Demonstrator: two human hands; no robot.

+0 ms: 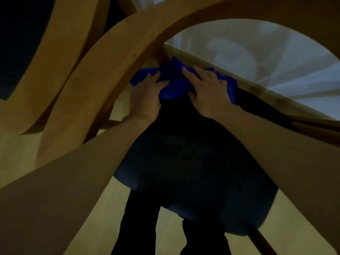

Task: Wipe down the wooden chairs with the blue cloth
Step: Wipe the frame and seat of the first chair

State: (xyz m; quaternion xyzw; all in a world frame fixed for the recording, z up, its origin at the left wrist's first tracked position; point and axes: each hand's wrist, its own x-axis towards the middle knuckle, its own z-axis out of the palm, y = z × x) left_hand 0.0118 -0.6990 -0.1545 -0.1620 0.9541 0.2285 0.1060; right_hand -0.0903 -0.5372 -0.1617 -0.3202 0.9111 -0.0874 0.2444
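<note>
Dark trouser legs (139,223) and pale wooden floor (103,214) were noted nearest the camera, below a dark blue seat cushion (193,162). Both forearms were seen reaching over the cushion. The left hand (147,96) was laid on the blue cloth (176,83) with fingers fairly straight, pressing its left part; the right hand (207,89) was spread flat over its right part. No curled grip could be made out on either. The cloth was bunched at the seat's rear, against the wooden rail (239,78) and the base of the curved wooden chair back (114,57). Beyond, a second chair back (55,52) and a pale curtain (257,50) were recorded. Progress could not be read from the wood; wiping was judged under way, the other chair likely outstanding.
</note>
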